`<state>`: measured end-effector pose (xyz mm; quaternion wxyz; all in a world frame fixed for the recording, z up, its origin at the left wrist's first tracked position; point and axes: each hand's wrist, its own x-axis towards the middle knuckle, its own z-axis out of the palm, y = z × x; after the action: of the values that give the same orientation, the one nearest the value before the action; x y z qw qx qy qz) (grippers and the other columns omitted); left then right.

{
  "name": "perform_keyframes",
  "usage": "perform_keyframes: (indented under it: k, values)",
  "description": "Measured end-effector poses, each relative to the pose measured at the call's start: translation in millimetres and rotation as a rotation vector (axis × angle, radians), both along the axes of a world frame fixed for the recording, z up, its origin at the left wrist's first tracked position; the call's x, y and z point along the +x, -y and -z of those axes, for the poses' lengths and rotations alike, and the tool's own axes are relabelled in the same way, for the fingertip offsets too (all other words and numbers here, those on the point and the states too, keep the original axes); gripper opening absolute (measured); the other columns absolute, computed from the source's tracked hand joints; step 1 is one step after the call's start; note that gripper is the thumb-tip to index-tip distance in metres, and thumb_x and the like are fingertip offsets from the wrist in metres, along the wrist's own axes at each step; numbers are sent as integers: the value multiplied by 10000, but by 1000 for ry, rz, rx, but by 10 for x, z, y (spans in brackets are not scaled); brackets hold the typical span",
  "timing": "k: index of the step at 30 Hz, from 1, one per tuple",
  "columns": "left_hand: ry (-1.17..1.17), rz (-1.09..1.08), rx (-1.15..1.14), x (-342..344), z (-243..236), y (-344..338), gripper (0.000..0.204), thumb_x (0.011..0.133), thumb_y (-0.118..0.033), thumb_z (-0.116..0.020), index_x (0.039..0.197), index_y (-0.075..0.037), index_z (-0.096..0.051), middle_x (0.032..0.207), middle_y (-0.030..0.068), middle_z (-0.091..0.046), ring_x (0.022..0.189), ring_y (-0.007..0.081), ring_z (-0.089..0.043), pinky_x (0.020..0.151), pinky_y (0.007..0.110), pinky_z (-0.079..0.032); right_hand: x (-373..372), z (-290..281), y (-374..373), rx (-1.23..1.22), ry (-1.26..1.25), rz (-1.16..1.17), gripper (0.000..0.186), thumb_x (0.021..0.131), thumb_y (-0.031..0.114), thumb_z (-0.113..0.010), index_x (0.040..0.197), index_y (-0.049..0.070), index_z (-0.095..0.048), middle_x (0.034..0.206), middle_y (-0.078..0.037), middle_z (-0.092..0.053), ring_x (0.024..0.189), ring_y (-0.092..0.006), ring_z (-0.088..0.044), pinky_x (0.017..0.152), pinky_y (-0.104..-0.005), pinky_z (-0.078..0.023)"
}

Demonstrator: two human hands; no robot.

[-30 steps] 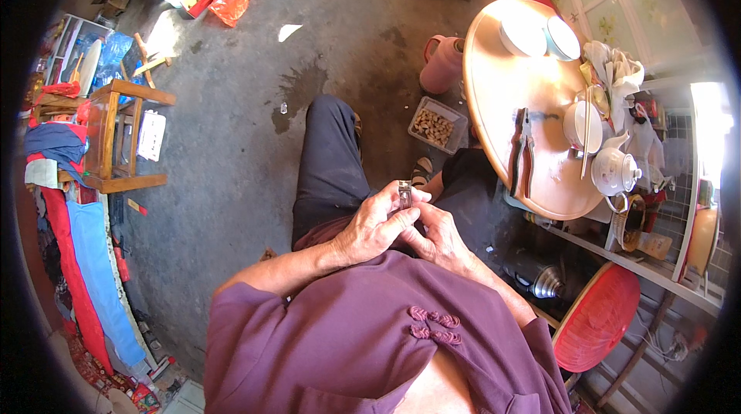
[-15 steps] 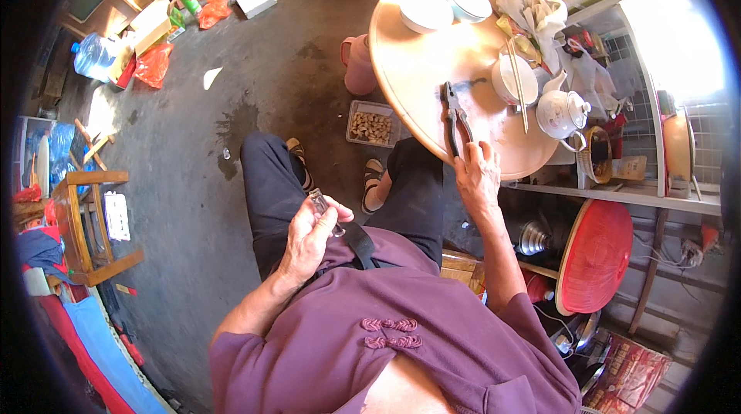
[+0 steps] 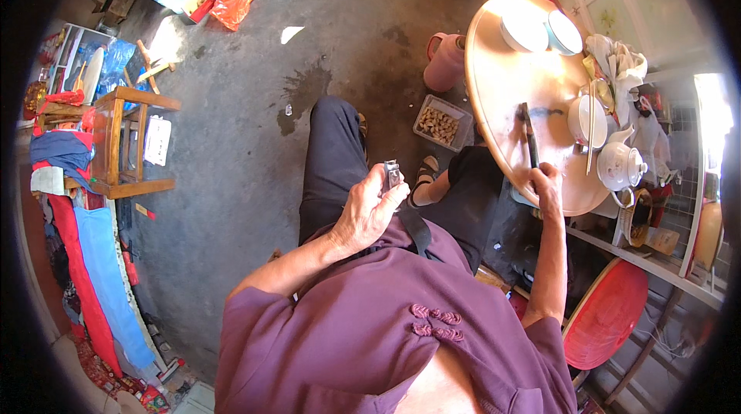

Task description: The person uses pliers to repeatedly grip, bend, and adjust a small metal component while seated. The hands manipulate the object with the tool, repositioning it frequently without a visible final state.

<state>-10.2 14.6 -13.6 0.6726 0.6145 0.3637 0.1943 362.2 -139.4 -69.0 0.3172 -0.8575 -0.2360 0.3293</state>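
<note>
Looking down in head view, we've got a small metal pc [image 3: 392, 175] pinched btwn thumb & bent fingers of our L hand [image 3: 369, 212], just R of our L leg [image 3: 333, 159]. Our R hand [image 3: 548, 187] is wrapped tight round the handle end of the black pliers [image 3: 530, 140], over the round tbl [image 3: 494, 66], tips pointing away; can't tell if they touch it. Bowl [image 3: 580, 122] w/ chopsticks [image 3: 591, 130] & white teapot [image 3: 617, 167] sit to the R.

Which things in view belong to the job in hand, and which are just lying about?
Apparently in use:
- small metal piece, in the left hand
- pliers, in the right hand

Apparently just lying about:
- teapot
- chopsticks
- pink jug
- wooden stool
</note>
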Motion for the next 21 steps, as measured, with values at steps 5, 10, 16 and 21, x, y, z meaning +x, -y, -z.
perform_keyframes:
  k: [5, 10, 16, 21]
  values:
    - [-68, -42, 235, 44, -125, -75, 216, 959, -203, -579, 1027, -10, -513, 818, 79, -608, 741, 155, -604, 675, 280, -495, -616, -227, 25, 477, -462, 165, 191, 657, 154, -566, 795, 22, -578, 780, -72, -585, 638, -133, -497, 588, -254, -392]
    - [-113, -91, 303, 48, -210, -187, 194, 956, -200, -590, 1000, -22, -529, 788, 35, -593, 711, 89, -563, 655, 252, -484, -1282, -827, 35, 757, -702, -71, 178, 560, 91, -608, 700, 91, -498, 1105, -128, -538, 1073, -258, -512, 861, -383, -460]
    - [25, -79, 111, 50, -180, -224, 224, 978, -211, -548, 1083, -15, -522, 899, 73, -646, 849, 142, -640, 743, 274, -517, -1487, -907, -162, 365, -444, -378, 191, 601, 33, -664, 790, 13, -656, 1239, -108, -509, 1125, -226, -515, 947, -339, -408]
    - [35, 1, 77, 44, -219, -156, 225, 975, -226, -553, 1053, -16, -528, 897, 43, -626, 854, 118, -607, 787, 273, -499, -1631, -919, -261, 523, -422, -395, 209, 597, 15, -689, 806, 19, -697, 1231, -116, -479, 1073, -222, -523, 918, -354, -428]
